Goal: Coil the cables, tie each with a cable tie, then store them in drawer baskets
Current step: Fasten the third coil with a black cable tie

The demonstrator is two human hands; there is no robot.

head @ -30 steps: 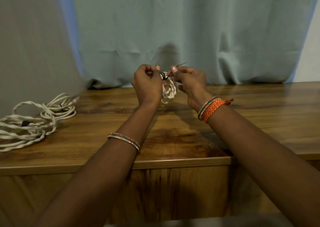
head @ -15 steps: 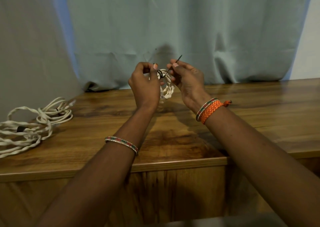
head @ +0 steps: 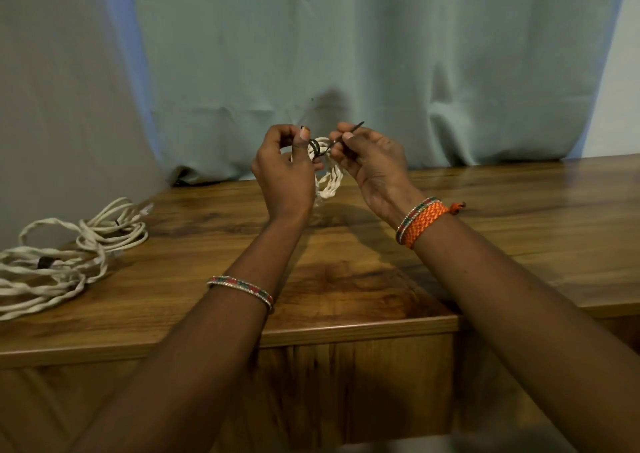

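I see my left hand [head: 284,172] gripping the white coiled cable [head: 327,175] while my right hand [head: 372,162] pinches the black cable tie [head: 317,146] tail toward one o'clock, and a pull too hard could slip the loop off.

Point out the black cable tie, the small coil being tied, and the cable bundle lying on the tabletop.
black cable tie [head: 316,146], head view, on its loop around the coil.
small coil [head: 329,182], head view, on its hanging lower strands.
cable bundle [head: 62,262], head view, on its middle strands.

Cream twisted cable [head: 328,179] bound by a black cable tie [head: 317,146]; brown wood-grain worktop [head: 519,217]; pale grey-green curtain [head: 346,54] — orange braided bracelet [head: 424,222], red-green beaded bangle [head: 240,288].
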